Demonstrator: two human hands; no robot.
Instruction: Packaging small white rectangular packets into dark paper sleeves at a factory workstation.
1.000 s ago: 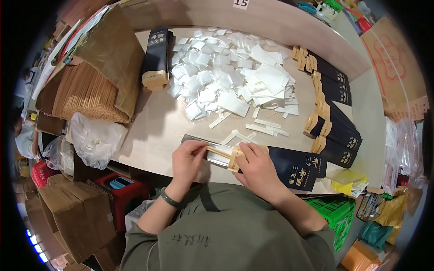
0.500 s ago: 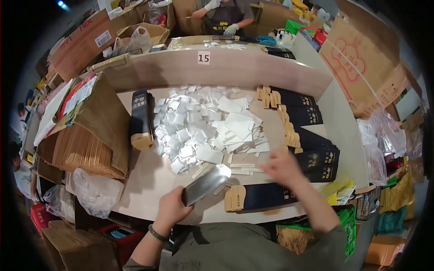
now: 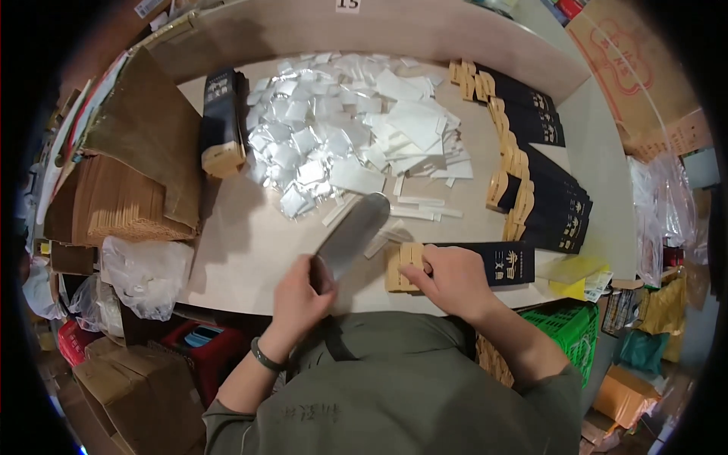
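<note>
My left hand (image 3: pixel 297 299) is closed round the near end of a long silver-grey sleeve (image 3: pixel 353 233) with a rounded far end. It is tilted up over the table's front part. My right hand (image 3: pixel 459 279) rests on a stack of dark blue sleeves (image 3: pixel 512 262) with tan ends. Its thumb and curled fingers pinch at the tan end (image 3: pixel 403 265) of the top one; how many layers they grip is hidden. Past the silver piece lie narrow white strips (image 3: pixel 421 210), a pile of white flat packets (image 3: pixel 413 125) and a heap of shiny clear-and-silver sachets (image 3: pixel 303 136).
More dark blue and tan sleeves (image 3: pixel 550 178) overlap along the right side, and another stack (image 3: pixel 222 121) stands at the left. A carton (image 3: pixel 140 129) of brown card pieces and a clear plastic bag (image 3: pixel 144 273) sit at the left edge. A low partition (image 3: pixel 341 34) closes the back.
My right hand has come down and left, from above the table to the tan end of the front stack. The view has tipped down; the left hand still holds the silver-grey sleeve.
</note>
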